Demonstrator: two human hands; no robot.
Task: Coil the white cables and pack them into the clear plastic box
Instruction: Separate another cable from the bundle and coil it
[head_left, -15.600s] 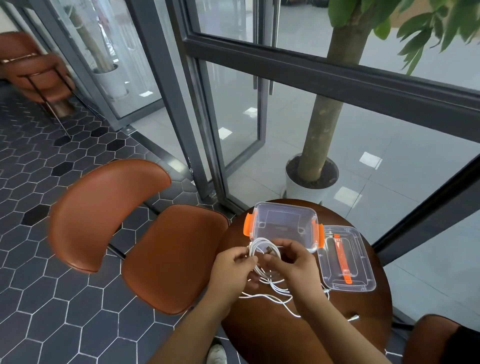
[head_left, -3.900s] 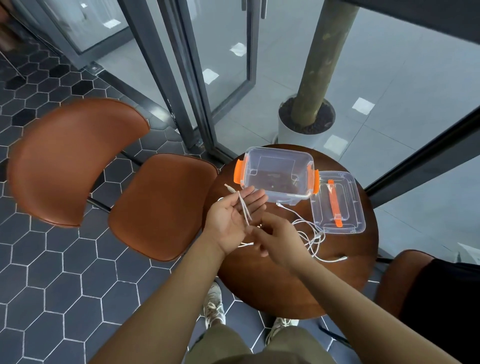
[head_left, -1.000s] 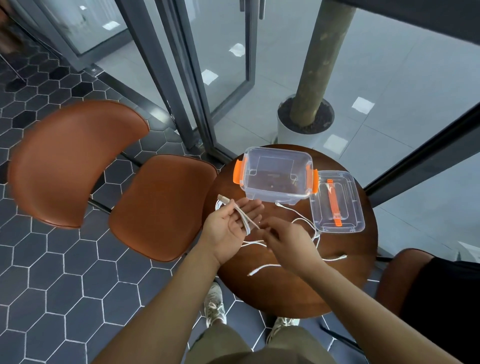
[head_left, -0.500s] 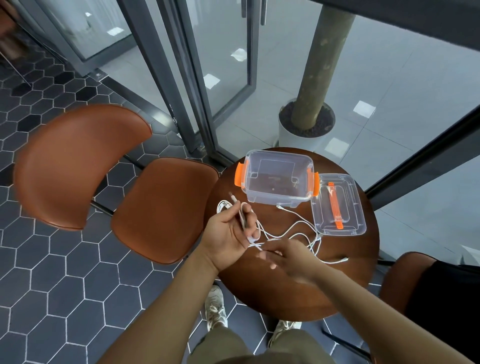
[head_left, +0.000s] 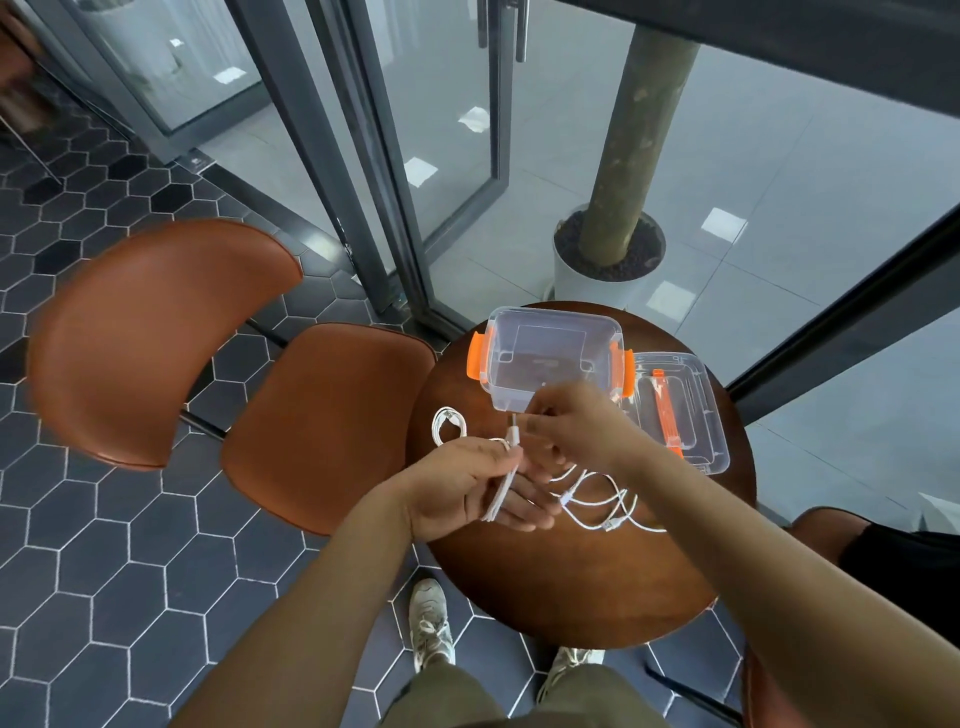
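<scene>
My left hand (head_left: 470, 488) lies palm up over the round wooden table (head_left: 571, 582) with several loops of a white cable (head_left: 501, 493) across its fingers. My right hand (head_left: 571, 423) pinches the same cable near its plug, just above the left hand and in front of the clear plastic box (head_left: 550, 364). The box has orange clips, stands open and looks empty. Loose white cable (head_left: 602, 501) trails on the table to the right of my hands. A small coiled white cable (head_left: 448, 425) rests on the table at the left.
The box's clear lid (head_left: 685, 415) with an orange handle lies right of the box. A brown chair (head_left: 208, 374) stands left of the table, another seat (head_left: 831, 545) at the right. Glass doors and a potted tree trunk (head_left: 608, 260) are behind. My shoes (head_left: 431, 623) show below.
My right hand has risen from the table's middle to the cable's plug end by the box. The left hand has opened flat under the loops. A small coil now lies apart at the left.
</scene>
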